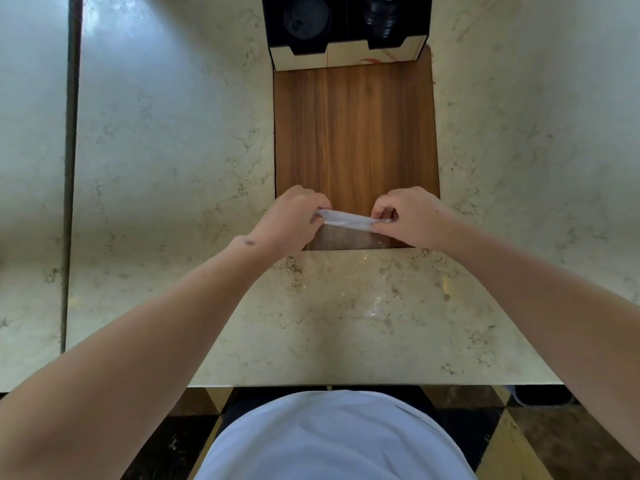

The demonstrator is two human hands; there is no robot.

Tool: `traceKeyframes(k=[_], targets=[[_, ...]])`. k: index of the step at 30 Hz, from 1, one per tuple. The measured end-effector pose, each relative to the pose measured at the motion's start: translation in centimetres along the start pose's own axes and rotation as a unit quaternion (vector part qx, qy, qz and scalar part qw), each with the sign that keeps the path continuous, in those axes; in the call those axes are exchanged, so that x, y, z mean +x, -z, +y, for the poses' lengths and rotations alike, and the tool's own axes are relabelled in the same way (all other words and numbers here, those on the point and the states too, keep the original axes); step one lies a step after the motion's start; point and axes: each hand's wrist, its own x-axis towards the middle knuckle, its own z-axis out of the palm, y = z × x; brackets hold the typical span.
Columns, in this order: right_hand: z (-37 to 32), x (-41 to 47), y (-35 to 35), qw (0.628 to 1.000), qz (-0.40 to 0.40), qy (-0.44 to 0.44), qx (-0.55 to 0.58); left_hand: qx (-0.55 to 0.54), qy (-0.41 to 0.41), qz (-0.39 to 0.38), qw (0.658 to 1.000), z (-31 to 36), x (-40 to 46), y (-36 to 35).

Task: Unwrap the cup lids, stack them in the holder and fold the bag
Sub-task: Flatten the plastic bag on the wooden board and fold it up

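Observation:
A clear plastic bag [349,221] is stretched between my two hands above the near end of a wooden board [356,133]. My left hand [291,220] pinches its left end and my right hand [405,216] pinches its right end. The lower part of the bag hangs down flat and see-through over the board's near edge. At the far end of the board stands a black holder [346,29] with two compartments. Black cup lids [306,19] lie in the left one, and more black lids [381,15] are stacked in the right one.
The board lies on a pale marble counter [173,168]. A dark seam [71,168] runs down the counter at the left. The counter's near edge is just in front of my body, with a checkered floor below.

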Motion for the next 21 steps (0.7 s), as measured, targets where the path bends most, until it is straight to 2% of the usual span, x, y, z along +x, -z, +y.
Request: traceKeyframes(k=[7,13,21], targets=[[-0.4,-0.2,0.2,0.988,0.078,0.090,-0.101,0.087,-0.140,0.088,0.982,-0.8,-0.9,-0.6],[-0.7,-1.1,-0.9,0.972,0.114,0.134,-0.157,0.107,-0.173,0.118,0.972,-1.8,-1.7,-1.5],[0.0,-2.1,-1.6,0.959,0.129,0.172,-0.185,0.136,-0.204,0.088,0.965,-2.3,-3.2,-2.2]])
